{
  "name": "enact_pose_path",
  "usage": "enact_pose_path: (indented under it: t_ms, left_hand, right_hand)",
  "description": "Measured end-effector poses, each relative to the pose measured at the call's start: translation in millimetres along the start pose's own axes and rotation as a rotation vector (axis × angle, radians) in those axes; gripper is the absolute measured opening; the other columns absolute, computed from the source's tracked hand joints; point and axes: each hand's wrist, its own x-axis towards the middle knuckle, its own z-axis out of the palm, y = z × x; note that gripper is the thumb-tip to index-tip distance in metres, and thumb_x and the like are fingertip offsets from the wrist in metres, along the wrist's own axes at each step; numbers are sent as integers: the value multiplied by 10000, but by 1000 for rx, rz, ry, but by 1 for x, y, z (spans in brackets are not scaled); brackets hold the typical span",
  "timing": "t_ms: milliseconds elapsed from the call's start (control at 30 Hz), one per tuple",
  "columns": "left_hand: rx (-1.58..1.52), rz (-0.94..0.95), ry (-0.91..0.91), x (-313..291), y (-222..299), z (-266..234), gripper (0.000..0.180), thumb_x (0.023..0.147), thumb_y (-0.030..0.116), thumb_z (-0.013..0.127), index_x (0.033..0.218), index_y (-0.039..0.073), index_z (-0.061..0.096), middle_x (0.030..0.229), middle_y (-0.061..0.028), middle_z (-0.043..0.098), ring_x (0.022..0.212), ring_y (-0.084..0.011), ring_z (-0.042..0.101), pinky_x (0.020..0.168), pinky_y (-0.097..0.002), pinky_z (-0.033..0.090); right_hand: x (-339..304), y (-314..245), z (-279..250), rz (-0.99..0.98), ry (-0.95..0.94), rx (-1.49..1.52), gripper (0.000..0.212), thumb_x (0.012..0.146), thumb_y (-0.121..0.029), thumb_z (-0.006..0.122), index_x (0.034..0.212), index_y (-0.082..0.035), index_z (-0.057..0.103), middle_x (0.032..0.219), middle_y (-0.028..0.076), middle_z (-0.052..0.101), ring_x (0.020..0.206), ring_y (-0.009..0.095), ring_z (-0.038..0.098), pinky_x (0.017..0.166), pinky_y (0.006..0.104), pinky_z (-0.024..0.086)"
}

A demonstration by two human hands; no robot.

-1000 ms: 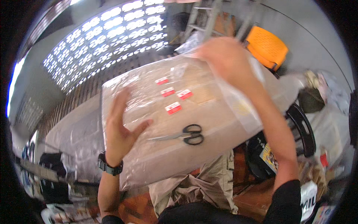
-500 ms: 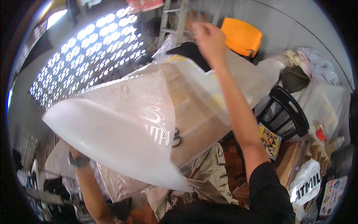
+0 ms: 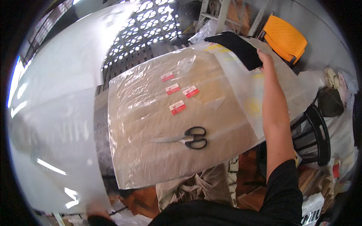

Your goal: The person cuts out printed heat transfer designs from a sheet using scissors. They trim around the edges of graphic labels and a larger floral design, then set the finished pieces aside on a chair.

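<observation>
A large translucent plastic sheet (image 3: 56, 113) with faint white printing stands raised at the left. My left forearm (image 3: 98, 211) goes behind its lower edge; the fingers of my left hand are hidden. My right hand (image 3: 266, 60) is stretched to the table's far right, its fingers closed on the edge of a black cloth (image 3: 235, 47). Under the cloth lies a clear plastic sheet with yellow printing (image 3: 247, 90). Black-handled scissors (image 3: 196, 138) rest on the plastic-covered brown table (image 3: 151, 162). Several small red-and-white packets (image 3: 177, 107) lie beyond them.
An orange chair (image 3: 286, 37) and a ladder (image 3: 215, 17) stand behind the table. To the right are a black chair (image 3: 320, 132) and plastic-wrapped bundles (image 3: 332, 98). A patterned block screen (image 3: 145, 32) lets in bright light at the back.
The translucent sheet has swung left off the table, uncovering the scissors and packets. My right hand has come down onto the black cloth. The view has shifted left.
</observation>
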Motion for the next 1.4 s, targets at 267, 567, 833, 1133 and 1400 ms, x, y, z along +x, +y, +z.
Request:
enact_pose_path:
  t_ms: [267, 567, 833, 1133, 1400]
  left_hand:
    - [154, 185, -188, 175, 5, 144, 321, 889, 187, 665, 1171, 37, 701, 1059, -124, 744, 873, -263, 710, 802, -354, 563]
    - [88, 301, -264, 57, 25, 103, 316, 886, 173, 656, 1165, 33, 704, 1050, -128, 744, 886, -269, 710, 815, -360, 561]
    - [-99, 270, -427, -96, 81, 29, 312, 883, 161, 649, 1160, 30, 707, 1043, -132, 744, 898, -274, 711, 826, -366, 559]
    - [-167, 315, -549, -133, 127, 54, 308, 880, 147, 640, 1154, 26, 709, 1035, -137, 745, 911, -280, 712, 839, -372, 556]
    - [-78, 245, -582, -143, 137, 48, 305, 877, 135, 633, 1149, 22, 712, 1028, -141, 745, 923, -286, 712, 851, -377, 554]
  right_hand:
    - [-18, -18, 55, -317, 269, 58, 544, 725, -306, 811, 1138, 12, 657, 1049, 154, 700, 929, 251, 675, 774, 372, 525]
    - [-77, -25, -127, -675, 204, 484, 303, 823, -242, 716, 992, 5, 665, 916, 87, 705, 791, 209, 653, 733, 357, 533]
    - [-234, 77, -424, -577, 200, 320, 115, 759, -145, 712, 820, -52, 684, 768, 68, 677, 682, 192, 647, 628, 333, 540]
    - [-229, 247, -448, -200, 204, 539, 195, 753, -160, 707, 885, -19, 687, 809, 115, 696, 668, 244, 667, 641, 356, 586]
    - [-227, 348, -403, -140, 160, 628, 283, 796, -243, 744, 1000, -59, 676, 886, 86, 703, 729, 216, 697, 710, 375, 585]
